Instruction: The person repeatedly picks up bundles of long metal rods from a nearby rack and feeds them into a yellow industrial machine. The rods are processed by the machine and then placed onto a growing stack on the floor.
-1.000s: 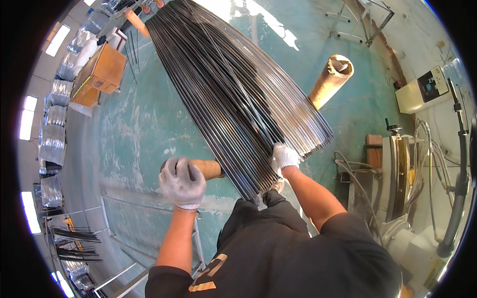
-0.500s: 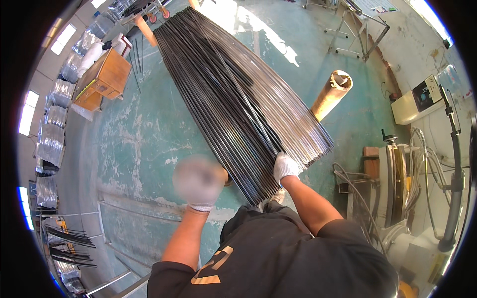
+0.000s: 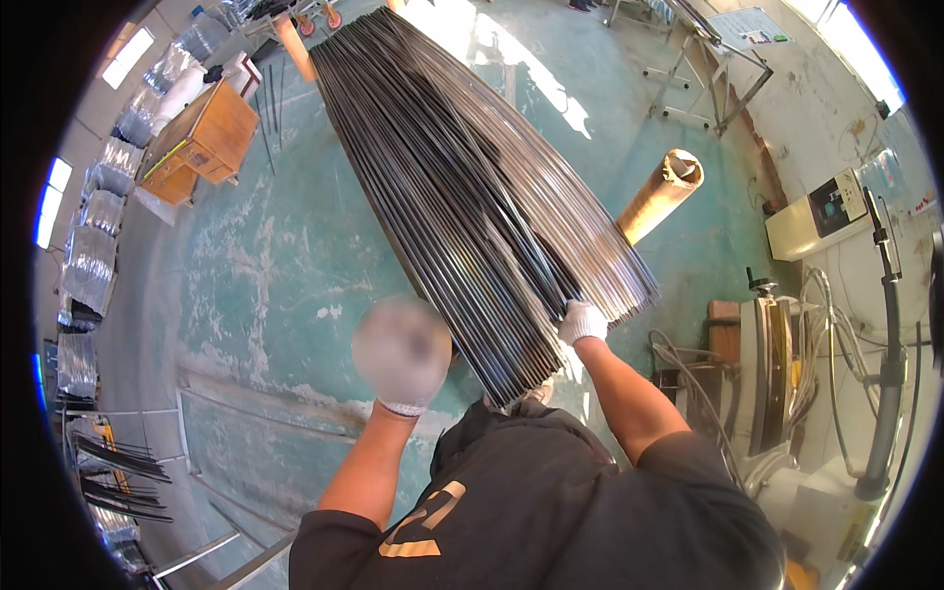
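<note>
Long thin dark rods (image 3: 433, 216) lie side by side in a wide layer that runs away from me. My right hand (image 3: 584, 323), in a white knit glove, is closed around the near ends of some dark rods (image 3: 539, 258) in the middle of the layer. A narrow gap separates these from the rods on the left. Brighter, silvery-looking rods (image 3: 580, 231) lie to the right of that hand. My left hand (image 3: 401, 356), also gloved, is beside the layer's left edge; a round blur hides its fingers, so its grip does not show.
A cardboard tube (image 3: 661, 197) stands upright at the layer's right edge, and another post (image 3: 295, 47) is at the far left. A wooden desk (image 3: 202, 143) stands left. Machinery with cables (image 3: 777, 354) is on the right. Metal frame bars (image 3: 202, 556) are at lower left.
My right hand has moved a little to the right with the rods it grips, and a gap has opened beside the left rods. My left hand has risen slightly.
</note>
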Action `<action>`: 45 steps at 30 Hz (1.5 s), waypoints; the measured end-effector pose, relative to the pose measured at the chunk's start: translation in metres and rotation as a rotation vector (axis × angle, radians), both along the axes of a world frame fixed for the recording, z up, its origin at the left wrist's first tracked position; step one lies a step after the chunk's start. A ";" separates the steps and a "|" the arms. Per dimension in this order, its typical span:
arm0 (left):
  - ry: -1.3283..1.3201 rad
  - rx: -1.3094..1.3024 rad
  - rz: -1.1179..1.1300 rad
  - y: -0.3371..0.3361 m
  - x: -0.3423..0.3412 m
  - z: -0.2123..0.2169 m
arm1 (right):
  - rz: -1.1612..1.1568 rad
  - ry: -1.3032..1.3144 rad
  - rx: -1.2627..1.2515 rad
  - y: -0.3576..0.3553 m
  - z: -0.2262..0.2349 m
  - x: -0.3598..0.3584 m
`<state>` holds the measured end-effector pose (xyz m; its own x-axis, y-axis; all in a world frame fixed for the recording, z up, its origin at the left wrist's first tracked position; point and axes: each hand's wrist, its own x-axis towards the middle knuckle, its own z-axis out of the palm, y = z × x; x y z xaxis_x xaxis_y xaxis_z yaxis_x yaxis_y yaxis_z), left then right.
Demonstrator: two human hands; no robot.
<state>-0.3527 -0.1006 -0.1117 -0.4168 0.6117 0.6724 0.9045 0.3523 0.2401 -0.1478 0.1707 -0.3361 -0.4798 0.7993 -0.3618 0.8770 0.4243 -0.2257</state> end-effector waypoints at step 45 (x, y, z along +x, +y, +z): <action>-2.684 -0.112 -0.475 0.111 0.172 -0.062 | -0.696 -0.373 0.138 -0.430 0.186 0.476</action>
<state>-0.1807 0.0102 -0.1737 0.2131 0.8028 -0.5568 -0.8652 0.4199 0.2743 0.3285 -0.2590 -0.1497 0.2784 0.9200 -0.2758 0.9580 -0.2452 0.1490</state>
